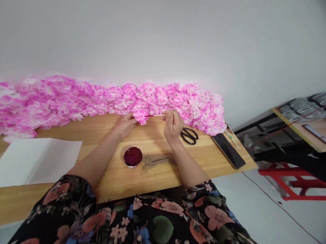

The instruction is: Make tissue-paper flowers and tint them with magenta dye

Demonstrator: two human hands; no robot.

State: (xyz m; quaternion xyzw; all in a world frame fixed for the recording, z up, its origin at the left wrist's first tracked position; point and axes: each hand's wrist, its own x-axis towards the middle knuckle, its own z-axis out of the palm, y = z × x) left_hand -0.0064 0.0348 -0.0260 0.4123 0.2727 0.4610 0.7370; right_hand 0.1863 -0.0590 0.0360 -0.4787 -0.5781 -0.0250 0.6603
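Note:
Between the thumb and fingers of my left hand (pixel 127 124) is a small pink-and-white artificial flower (pixel 141 115), held just in front of a long heap of similar flowers (pixel 77 98). My right hand (pixel 173 126) is closed around a thin paintbrush (pixel 158 115) with a pale handle. Its dark red tip points left and lies at the flower's right side; whether it touches a petal I cannot tell. Below the hands stands a small round dish of dark red liquid (pixel 133 156). A bundle of thin brown strands (pixel 158 161) lies beside it, partly behind my right forearm.
Black-handled scissors (pixel 189 135) lie right of my right hand. A dark phone (pixel 228 150) is near the table's right end, with a thin stick-like item (pixel 231 137) behind it. White paper (pixel 32 160) covers the left side. A red stool (pixel 298 181) stands at right.

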